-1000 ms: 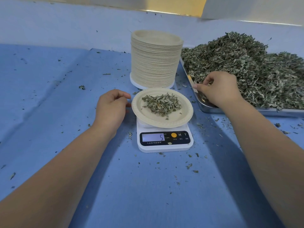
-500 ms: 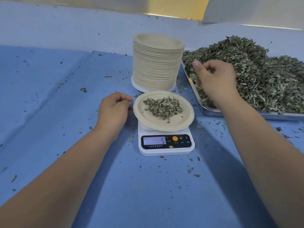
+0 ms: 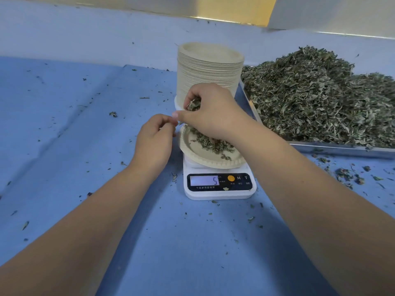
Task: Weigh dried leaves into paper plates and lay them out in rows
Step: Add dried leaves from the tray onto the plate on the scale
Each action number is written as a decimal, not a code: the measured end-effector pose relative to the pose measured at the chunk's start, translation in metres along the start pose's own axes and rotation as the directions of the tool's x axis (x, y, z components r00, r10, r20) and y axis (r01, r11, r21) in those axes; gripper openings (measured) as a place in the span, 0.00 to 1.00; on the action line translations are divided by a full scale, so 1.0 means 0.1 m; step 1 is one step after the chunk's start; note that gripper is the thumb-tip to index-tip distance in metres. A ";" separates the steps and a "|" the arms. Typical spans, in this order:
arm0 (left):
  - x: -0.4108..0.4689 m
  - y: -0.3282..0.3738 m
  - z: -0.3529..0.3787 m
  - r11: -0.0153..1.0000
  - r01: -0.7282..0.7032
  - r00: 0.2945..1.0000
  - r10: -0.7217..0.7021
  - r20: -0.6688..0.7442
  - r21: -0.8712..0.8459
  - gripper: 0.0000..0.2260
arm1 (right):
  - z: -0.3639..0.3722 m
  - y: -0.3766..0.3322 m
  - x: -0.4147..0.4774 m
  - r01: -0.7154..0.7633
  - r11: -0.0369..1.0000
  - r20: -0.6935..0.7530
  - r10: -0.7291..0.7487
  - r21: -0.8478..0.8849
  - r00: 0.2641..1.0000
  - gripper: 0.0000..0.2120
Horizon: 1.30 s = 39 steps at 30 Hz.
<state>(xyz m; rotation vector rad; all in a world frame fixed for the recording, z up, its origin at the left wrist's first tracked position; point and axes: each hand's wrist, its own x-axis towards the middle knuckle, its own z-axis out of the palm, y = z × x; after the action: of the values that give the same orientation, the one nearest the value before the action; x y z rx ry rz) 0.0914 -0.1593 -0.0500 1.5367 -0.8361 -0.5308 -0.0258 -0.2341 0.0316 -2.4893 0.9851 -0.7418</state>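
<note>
A paper plate [image 3: 205, 155] with a small heap of dried leaves [image 3: 215, 144] sits on a white kitchen scale [image 3: 220, 185] whose display reads 5. My right hand [image 3: 211, 112] hovers over the plate's far side, fingers curled round a pinch of dried leaves. My left hand [image 3: 155, 138] is just left of the plate, fingers loosely curled, fingertips close to the right thumb; whether it touches the plate's rim I cannot tell. A tall stack of paper plates [image 3: 209, 69] stands behind the scale.
A metal tray [image 3: 342, 149] heaped with dried leaves [image 3: 320, 97] fills the right side. Leaf crumbs are scattered over the blue table cover [image 3: 85, 129]. A pale wall rises at the back.
My right hand has left the tray and come over the plate with a pinch of leaves. My left hand has shifted slightly toward the plate's rim. The scale still reads 5.
</note>
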 end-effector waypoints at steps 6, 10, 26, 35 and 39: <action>0.01 -0.05 0.02 0.993 -0.098 0.995 0.096 0.024 0.063 0.11 | 0.03 -0.04 0.01 -0.032 0.998 0.053 0.035 -0.061 0.998 0.09; -0.03 -0.04 0.03 0.983 -0.167 0.985 0.162 0.056 0.082 0.11 | 0.05 0.02 0.00 -0.067 0.997 -0.038 0.069 0.038 0.997 0.06; -0.14 0.04 0.05 0.927 -0.336 0.938 0.315 0.142 0.167 0.10 | -0.20 0.03 0.00 -0.163 0.986 0.206 0.164 -0.025 0.965 0.13; -0.13 0.01 0.06 0.949 -0.284 0.949 0.257 0.183 0.141 0.17 | -0.28 0.08 -0.12 -0.021 0.977 0.189 0.062 -0.214 0.980 0.11; -0.16 0.06 0.06 0.956 -0.271 0.946 0.244 0.213 0.110 0.20 | -0.28 0.15 -0.13 -0.067 0.972 0.151 0.103 -0.227 0.983 0.16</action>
<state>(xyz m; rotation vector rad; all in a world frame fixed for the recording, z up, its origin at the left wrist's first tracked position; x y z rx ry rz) 0.0752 -0.1510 -0.0477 1.4850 -1.2314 -0.4439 -0.0584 -0.2389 0.0424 -2.6247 1.1605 -0.4142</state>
